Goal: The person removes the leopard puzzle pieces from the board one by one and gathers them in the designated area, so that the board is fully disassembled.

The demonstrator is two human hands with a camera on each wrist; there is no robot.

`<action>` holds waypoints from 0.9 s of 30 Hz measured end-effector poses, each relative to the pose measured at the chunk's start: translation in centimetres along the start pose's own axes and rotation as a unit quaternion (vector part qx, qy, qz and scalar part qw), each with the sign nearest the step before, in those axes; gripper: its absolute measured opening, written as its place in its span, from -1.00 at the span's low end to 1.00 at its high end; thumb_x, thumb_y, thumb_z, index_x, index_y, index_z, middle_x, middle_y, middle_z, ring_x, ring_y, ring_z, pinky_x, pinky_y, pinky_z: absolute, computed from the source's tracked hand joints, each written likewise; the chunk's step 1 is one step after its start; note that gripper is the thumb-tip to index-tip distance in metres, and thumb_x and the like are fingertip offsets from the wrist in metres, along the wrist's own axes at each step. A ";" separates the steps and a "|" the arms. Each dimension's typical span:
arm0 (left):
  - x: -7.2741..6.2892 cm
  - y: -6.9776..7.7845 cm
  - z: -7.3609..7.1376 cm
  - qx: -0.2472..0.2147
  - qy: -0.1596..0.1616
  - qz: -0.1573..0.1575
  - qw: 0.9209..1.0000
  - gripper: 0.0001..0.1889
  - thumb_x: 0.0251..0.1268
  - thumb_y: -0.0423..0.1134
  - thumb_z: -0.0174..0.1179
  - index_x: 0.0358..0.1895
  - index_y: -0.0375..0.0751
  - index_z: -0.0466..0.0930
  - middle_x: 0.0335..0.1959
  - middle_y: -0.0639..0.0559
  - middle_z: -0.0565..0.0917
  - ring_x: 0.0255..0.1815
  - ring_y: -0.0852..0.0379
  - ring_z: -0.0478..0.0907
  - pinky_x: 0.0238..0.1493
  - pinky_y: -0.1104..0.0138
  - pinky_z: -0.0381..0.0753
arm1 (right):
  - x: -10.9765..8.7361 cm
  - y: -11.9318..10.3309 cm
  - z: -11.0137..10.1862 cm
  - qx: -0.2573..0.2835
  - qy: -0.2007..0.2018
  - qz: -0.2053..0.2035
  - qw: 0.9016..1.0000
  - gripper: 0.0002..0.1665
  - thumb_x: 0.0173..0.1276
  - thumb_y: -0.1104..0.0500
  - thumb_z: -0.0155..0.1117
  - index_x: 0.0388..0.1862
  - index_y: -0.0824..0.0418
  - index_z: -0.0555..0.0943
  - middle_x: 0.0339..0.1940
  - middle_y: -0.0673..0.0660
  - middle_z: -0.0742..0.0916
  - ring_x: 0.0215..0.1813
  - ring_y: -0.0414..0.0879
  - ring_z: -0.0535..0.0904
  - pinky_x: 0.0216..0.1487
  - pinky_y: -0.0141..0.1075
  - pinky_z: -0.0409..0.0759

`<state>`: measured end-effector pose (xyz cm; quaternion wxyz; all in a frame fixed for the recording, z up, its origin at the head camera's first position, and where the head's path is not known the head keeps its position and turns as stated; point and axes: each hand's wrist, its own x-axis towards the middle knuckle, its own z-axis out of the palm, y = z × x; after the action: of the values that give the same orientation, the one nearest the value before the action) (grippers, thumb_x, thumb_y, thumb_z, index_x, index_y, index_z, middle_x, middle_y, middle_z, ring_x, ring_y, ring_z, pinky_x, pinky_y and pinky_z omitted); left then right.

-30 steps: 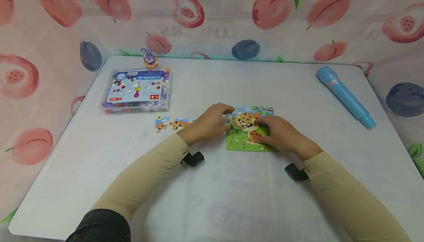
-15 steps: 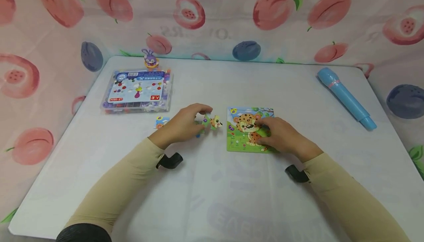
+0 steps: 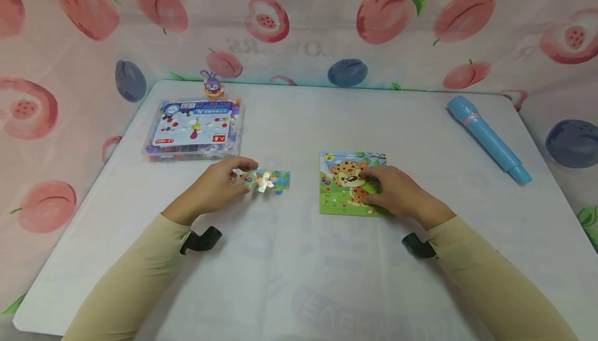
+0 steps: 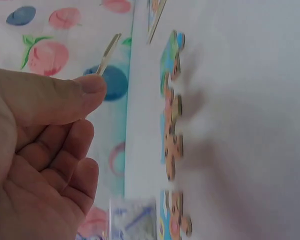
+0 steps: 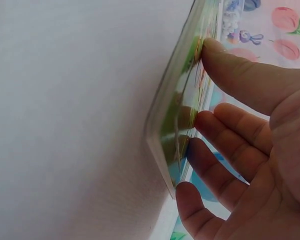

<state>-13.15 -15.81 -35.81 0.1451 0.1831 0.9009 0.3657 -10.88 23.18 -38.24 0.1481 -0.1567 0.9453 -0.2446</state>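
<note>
My left hand (image 3: 210, 188) pinches a jigsaw piece (image 3: 264, 181) between thumb and fingers; in the left wrist view this piece (image 4: 108, 54) appears edge-on, above the table. Below and beyond it lie loose jigsaw pieces (image 3: 282, 177), in a row with spotted animal and green-blue parts, some hidden by the hand. To the right lies a square jigsaw board (image 3: 333, 193) picturing a leopard cub on grass. My right hand (image 3: 402, 191) rests on its right side; in the right wrist view, thumb and fingertips touch the board's face (image 5: 177, 120), fingers loosely bent.
A clear plastic box (image 3: 192, 128) of small coloured parts stands at the back left, with a purple rabbit figure (image 3: 212, 84) behind it. Toward the right back lies a blue microphone-shaped object (image 3: 488, 138). A peach-print cloth (image 3: 303, 24) hangs behind the white table (image 3: 299, 289).
My left hand has left the board and moved left, carrying a jigsaw piece to above the loose ones. The right hand has stayed on the board.
</note>
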 end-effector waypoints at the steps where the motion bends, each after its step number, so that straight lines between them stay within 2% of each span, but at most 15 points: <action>1: -0.3 -0.3 -0.2 0.002 0.002 -0.006 1.000 -0.54 0.27 -0.43 0.26 0.25 -0.24 0.52 0.15 -0.14 0.60 0.14 -0.13 0.49 0.17 0.01 0.48 | 0.0 0.0 0.0 -0.001 0.000 0.000 1.000 -0.30 0.26 0.11 0.49 0.30 0.38 0.50 0.20 0.30 0.63 0.28 0.27 0.44 0.30 0.17 0.35; 13: -3.2 -3.1 -2.2 0.010 0.024 -0.046 0.999 -0.56 0.23 -0.43 0.31 0.20 -0.27 0.54 0.11 -0.15 0.61 0.15 -0.14 0.47 0.21 -0.02 0.42 | -0.1 0.1 0.0 0.001 0.000 -0.001 1.000 -0.28 0.27 0.11 0.49 0.32 0.38 0.48 0.21 0.31 0.62 0.29 0.29 0.43 0.30 0.18 0.35; 23: -4.6 -5.2 -1.9 -0.013 -0.006 -0.104 0.994 -0.56 0.23 -0.41 0.31 0.20 -0.22 0.53 0.14 -0.17 0.58 0.18 -0.19 0.43 0.28 -0.08 0.36 | -0.1 0.1 0.0 -0.006 -0.001 0.004 1.000 -0.29 0.27 0.10 0.49 0.32 0.37 0.49 0.22 0.30 0.62 0.29 0.28 0.43 0.30 0.18 0.34; 27: -4.7 -5.6 -1.9 -0.013 -0.020 -0.116 0.993 -0.54 0.24 -0.41 0.31 0.22 -0.20 0.52 0.19 -0.18 0.56 0.20 -0.22 0.42 0.29 -0.11 0.35 | 0.0 0.0 0.0 -0.005 -0.002 0.003 1.000 -0.28 0.27 0.10 0.49 0.32 0.37 0.49 0.22 0.30 0.61 0.30 0.28 0.43 0.31 0.18 0.33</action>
<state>-10.96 -22.74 -37.94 0.2069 0.0829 0.9081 0.3544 -10.85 23.22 -38.28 0.1497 -0.1552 0.9468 -0.2390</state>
